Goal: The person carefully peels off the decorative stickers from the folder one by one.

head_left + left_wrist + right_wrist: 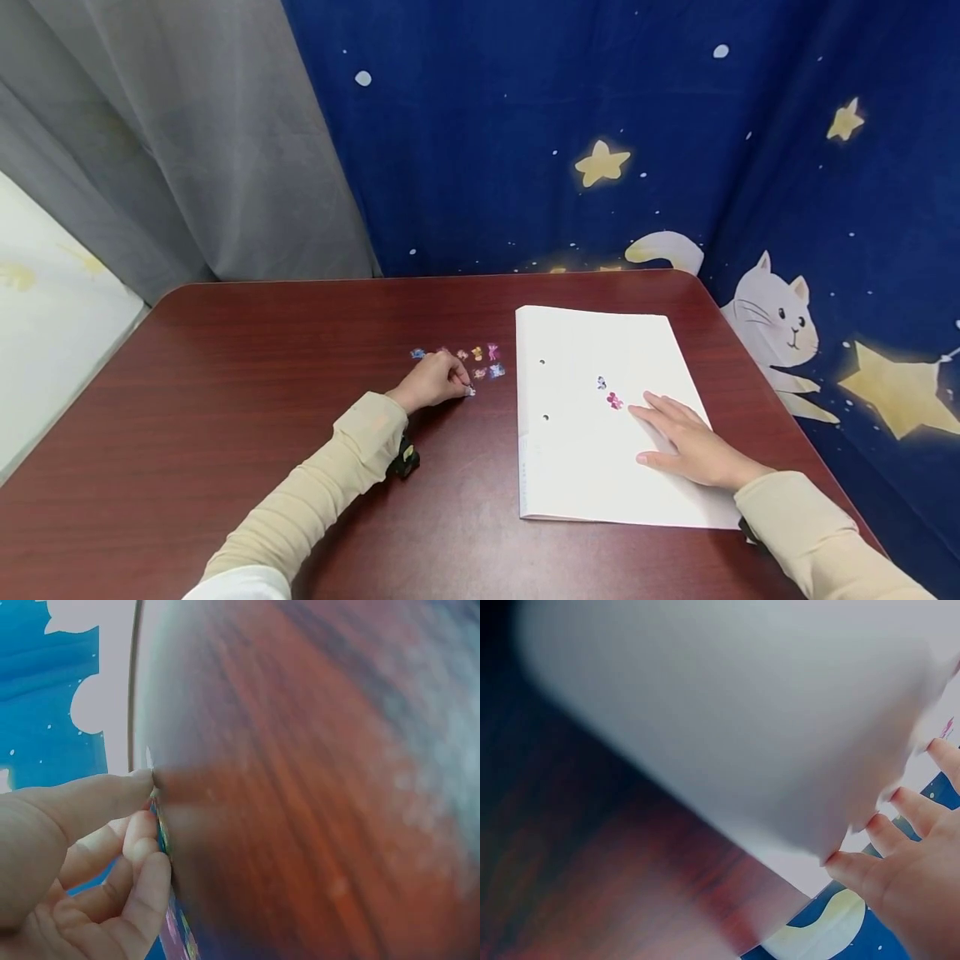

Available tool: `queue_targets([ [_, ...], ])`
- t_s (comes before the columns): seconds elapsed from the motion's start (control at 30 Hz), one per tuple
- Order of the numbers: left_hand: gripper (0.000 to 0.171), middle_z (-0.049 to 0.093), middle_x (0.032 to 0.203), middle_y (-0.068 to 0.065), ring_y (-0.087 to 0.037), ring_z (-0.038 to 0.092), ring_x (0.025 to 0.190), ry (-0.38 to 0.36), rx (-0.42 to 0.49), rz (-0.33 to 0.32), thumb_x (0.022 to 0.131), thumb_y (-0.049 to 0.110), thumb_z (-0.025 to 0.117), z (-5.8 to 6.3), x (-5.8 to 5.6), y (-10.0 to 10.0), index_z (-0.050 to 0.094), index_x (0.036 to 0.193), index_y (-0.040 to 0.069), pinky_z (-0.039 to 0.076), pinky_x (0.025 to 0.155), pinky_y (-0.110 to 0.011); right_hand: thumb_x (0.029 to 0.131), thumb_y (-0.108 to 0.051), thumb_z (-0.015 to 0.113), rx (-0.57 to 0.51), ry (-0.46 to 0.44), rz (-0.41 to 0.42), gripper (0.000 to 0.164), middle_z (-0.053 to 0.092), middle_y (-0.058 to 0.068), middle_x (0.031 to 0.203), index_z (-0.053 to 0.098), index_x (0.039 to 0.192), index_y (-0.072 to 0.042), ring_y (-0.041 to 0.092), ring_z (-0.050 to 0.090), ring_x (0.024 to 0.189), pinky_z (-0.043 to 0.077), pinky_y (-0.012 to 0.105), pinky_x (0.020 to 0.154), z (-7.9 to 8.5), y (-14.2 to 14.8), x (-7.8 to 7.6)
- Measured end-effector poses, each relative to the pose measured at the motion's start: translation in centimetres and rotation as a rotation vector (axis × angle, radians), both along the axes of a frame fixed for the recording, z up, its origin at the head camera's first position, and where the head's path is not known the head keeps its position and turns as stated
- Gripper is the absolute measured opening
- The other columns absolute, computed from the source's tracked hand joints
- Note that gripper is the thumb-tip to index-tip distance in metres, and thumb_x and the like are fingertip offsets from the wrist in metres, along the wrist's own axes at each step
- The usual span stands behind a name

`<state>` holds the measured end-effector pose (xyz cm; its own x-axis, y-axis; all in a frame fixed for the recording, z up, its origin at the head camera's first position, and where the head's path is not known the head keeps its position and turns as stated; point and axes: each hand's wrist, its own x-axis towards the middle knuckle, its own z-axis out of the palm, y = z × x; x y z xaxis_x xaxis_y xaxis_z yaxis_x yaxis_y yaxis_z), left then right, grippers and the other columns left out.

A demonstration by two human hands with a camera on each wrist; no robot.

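My left hand (435, 380) is at the table's middle, its thumb and fingertips pinching a small whitish-blue sticker (470, 392) low at the tabletop. In the left wrist view the thumb (97, 799) meets the sticker's pale edge, seen nearly edge-on. Just beyond the hand lie several small colourful character stickers, among them a pink one (492, 352), a yellow one (477, 353) and a blue one (497, 371). My right hand (693, 446) rests with spread fingers on a white sheet (585, 475). Left of its fingertips, a pink sticker (615, 401) and a blue-grey sticker (602, 382) sit on the sheet.
The sheet, with two dark punched holes near its left side, lies on the right of a dark red-brown wooden table (262, 375). A grey curtain (187, 125) and a blue starry curtain (487, 125) hang behind the far edge.
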<state>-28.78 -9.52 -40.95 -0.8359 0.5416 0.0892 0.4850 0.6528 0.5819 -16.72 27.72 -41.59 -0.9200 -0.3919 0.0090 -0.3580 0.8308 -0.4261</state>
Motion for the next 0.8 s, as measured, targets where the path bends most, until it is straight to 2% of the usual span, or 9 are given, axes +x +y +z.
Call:
queue_targets([
  [0.13, 0.012, 0.058, 0.062, 0.002, -0.008, 0.053, 0.058, -0.018, -0.002, 0.031, 0.074, 0.015, 0.07, 0.1, 0.1, -0.4, 0.063, 0.068, 0.008, 0.044, 0.058, -0.024, 0.078, -0.038, 0.064, 0.007, 0.011, 0.003, 0.065, 0.029, 0.023, 0.136, 0.042, 0.129, -0.006, 0.041, 0.021, 0.123, 0.02, 0.059, 0.093, -0.2, 0.0, -0.1],
  [0.17, 0.01, 0.059, 0.063, 0.001, -0.009, 0.054, 0.06, -0.041, -0.024, 0.056, 0.074, 0.011, 0.069, 0.8, 0.5, -0.3, 0.063, 0.069, 0.006, 0.045, 0.06, -0.025, 0.078, -0.038, 0.064, 0.008, 0.011, 0.003, 0.065, 0.029, 0.023, 0.136, 0.042, 0.129, -0.006, 0.041, 0.021, 0.123, 0.02, 0.059, 0.093, -0.2, 0.0, -0.1],
  [0.2, 0.009, 0.059, 0.064, 0.0, -0.009, 0.055, 0.06, -0.049, -0.031, 0.063, 0.074, 0.01, 0.069, 0.8, 0.6, -0.4, 0.063, 0.07, 0.005, 0.045, 0.06, -0.025, 0.078, -0.038, 0.064, 0.01, 0.01, 0.003, 0.065, 0.029, 0.023, 0.136, 0.042, 0.13, -0.006, 0.041, 0.021, 0.123, 0.02, 0.059, 0.093, -0.2, 0.0, -0.1],
  [0.4, 0.008, 0.062, 0.068, -0.002, -0.006, 0.053, 0.059, -0.131, -0.041, 0.059, 0.074, 0.009, 0.069, 1.7, 0.5, 0.3, 0.065, 0.078, 0.002, 0.043, 0.056, -0.02, 0.078, -0.038, 0.064, 0.012, -0.001, -0.004, 0.065, 0.028, 0.023, 0.136, 0.041, 0.13, -0.006, 0.041, 0.021, 0.123, 0.02, 0.059, 0.093, 0.1, 0.0, 0.0],
  [0.47, 0.011, 0.062, 0.068, -0.002, -0.006, 0.052, 0.057, -0.16, -0.038, 0.05, 0.073, 0.009, 0.07, 2.2, 0.5, 1.2, 0.066, 0.08, 0.002, 0.043, 0.055, -0.02, 0.077, -0.037, 0.064, 0.012, -0.001, -0.006, 0.065, 0.028, 0.023, 0.136, 0.041, 0.13, -0.006, 0.041, 0.021, 0.123, 0.02, 0.059, 0.093, 0.2, 0.1, 0.0],
  [0.57, 0.013, 0.062, 0.07, -0.002, -0.007, 0.054, 0.058, -0.16, -0.033, 0.013, 0.073, 0.008, 0.071, 3.0, 0.6, 3.1, 0.067, 0.083, 0.002, 0.044, 0.057, -0.02, 0.077, -0.036, 0.065, 0.01, -0.001, -0.007, 0.065, 0.028, 0.023, 0.136, 0.041, 0.13, -0.005, 0.041, 0.021, 0.123, 0.02, 0.059, 0.093, 0.2, 0.1, -0.1],
  [0.8, 0.012, 0.063, 0.072, -0.001, -0.007, 0.055, 0.066, -0.101, -0.037, -0.078, 0.073, 0.01, 0.072, 3.8, 0.8, 8.9, 0.067, 0.082, 0.004, 0.043, 0.061, -0.016, 0.077, -0.035, 0.065, -0.006, 0.006, 0.005, 0.064, 0.029, 0.024, 0.136, 0.042, 0.129, -0.005, 0.042, 0.022, 0.123, 0.02, 0.059, 0.093, -0.3, 0.0, -0.2],
])
